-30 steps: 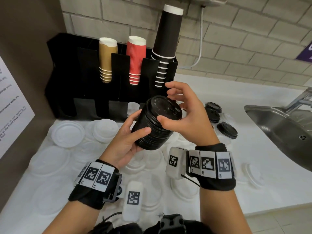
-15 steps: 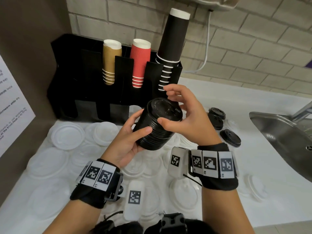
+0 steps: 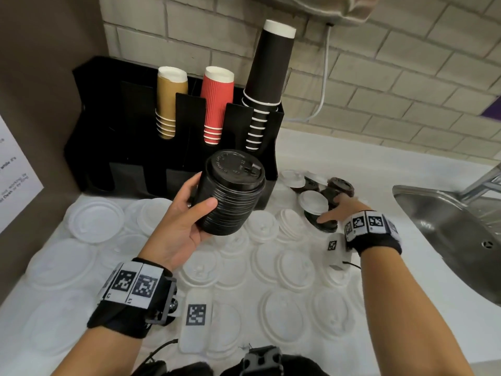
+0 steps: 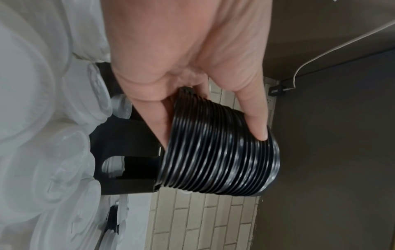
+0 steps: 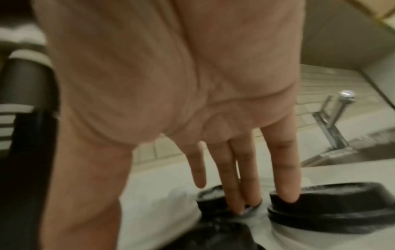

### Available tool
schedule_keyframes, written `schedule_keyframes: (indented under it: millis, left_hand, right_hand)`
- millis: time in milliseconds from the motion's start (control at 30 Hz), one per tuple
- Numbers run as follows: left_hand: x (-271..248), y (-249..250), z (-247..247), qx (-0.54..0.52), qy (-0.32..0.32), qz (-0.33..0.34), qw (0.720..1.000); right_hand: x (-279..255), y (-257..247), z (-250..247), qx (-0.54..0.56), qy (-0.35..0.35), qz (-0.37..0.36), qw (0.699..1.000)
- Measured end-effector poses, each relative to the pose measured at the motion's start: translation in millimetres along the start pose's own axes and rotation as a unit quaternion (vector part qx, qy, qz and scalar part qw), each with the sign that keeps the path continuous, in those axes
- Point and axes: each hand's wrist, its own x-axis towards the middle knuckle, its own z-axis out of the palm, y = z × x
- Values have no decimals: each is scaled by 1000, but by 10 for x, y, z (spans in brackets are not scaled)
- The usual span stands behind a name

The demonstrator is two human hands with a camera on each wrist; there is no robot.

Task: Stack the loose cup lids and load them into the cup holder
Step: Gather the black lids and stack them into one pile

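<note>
Head view: tall stack of ribbed black plastic lids (image 3: pixel 230 194) is gripped by left hand (image 3: pixel 181 221) for stacking, while right hand (image 3: pixel 336 210), fingers spread, is laid on loose black lids (image 3: pixel 325 226) near the tabletop's far right.

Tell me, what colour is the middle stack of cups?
Red cups, white at the rims; the head view shows it best.
</note>
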Motion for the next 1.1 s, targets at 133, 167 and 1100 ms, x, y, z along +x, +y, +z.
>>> schedule_keyframes:
  millis: [133,167,1100]
  left_hand:
    - [-19,-32,-7,-2,1,0,1000]
    - [-25,-45,-6,-3,3,-2,1000]
    - [-179,-141,277,43,5,12,999]
  right_hand:
    - [90,-82,88,-42,-15,-2,999]
    - [95,-97,82,-35,-20,-2,999]
    - [-1562,-718,56,328,126,-451,821]
